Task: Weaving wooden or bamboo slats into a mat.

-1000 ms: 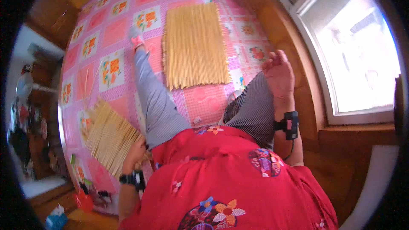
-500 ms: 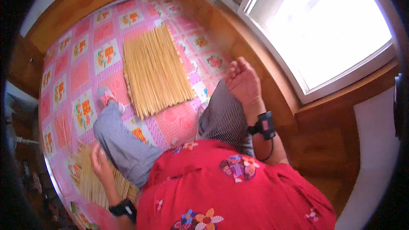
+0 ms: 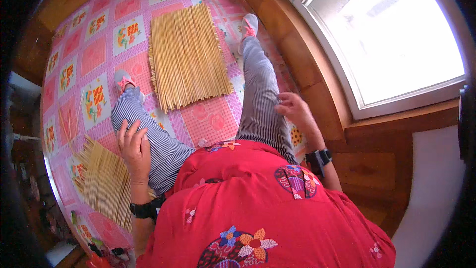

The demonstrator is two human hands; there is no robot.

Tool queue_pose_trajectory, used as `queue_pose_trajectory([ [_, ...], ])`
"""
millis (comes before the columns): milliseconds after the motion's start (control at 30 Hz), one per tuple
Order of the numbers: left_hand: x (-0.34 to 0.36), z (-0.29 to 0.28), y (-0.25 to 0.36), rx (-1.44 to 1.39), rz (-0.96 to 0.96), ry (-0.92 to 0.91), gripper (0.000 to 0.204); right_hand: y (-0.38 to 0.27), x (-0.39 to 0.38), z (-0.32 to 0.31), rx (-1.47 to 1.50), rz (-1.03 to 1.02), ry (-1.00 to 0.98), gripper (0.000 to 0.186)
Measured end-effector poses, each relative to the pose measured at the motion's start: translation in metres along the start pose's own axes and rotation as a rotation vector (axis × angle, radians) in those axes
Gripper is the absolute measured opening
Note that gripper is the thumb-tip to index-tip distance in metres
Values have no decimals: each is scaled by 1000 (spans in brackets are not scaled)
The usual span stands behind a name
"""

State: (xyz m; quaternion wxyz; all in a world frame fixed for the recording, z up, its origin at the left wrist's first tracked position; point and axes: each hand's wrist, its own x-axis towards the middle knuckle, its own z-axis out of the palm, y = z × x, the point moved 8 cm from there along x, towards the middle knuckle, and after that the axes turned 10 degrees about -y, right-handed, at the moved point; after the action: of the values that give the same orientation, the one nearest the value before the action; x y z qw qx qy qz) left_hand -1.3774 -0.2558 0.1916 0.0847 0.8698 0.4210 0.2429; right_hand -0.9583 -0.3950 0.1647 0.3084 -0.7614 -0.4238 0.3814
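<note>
cloth (image 3: 94, 58): pink, checked, flowered
big stick row (image 3: 188, 59): golden, straight, tightly packed, ragged-ended, on it between the legs (image 3: 258, 84)
small stick row (image 3: 106, 183): slanted, left of them
left hand (image 3: 134, 151): grip spread loose
right hand (image 3: 296, 110): half-curled, cannot tell if grip pinches

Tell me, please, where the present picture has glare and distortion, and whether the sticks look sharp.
Head view: the window glares nearly pure white; head view: the left edge of the cloth bows near the dark rim; head view: the upper sticks and lower sticks look fairly sharp.
</note>
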Motion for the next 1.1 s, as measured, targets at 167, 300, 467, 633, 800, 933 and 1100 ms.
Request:
queue_pose_trajectory([
  [167, 0, 0, 0, -37, -37, 3, 15, -9, 13, 36, -553, -279, 27, 26],
  [300, 0, -1, -3, -37, -45, 27, 15, 7, 30, 33, -629, -240, 27, 21],
  [467, -5, -2, -3, -22, -53, 38, 15, 8, 36, 36, -693, -258, -8, 16],
  [633, -7, -4, -5, -39, -46, 43, 16, 11, 27, 28, -373, -246, 63, 14],
  [800, -11, -4, -9, -43, -73, 54, 16, 35, -2, 45, 606, 144, -276, 13],
  [933, -11, -2, -13, -35, -61, 74, 15, 43, -22, 48, 645, 187, -527, 8],
  [1100, -5, 1, -9, -57, -35, 77, 15, 33, -11, 42, 318, 164, -428, 7],
])
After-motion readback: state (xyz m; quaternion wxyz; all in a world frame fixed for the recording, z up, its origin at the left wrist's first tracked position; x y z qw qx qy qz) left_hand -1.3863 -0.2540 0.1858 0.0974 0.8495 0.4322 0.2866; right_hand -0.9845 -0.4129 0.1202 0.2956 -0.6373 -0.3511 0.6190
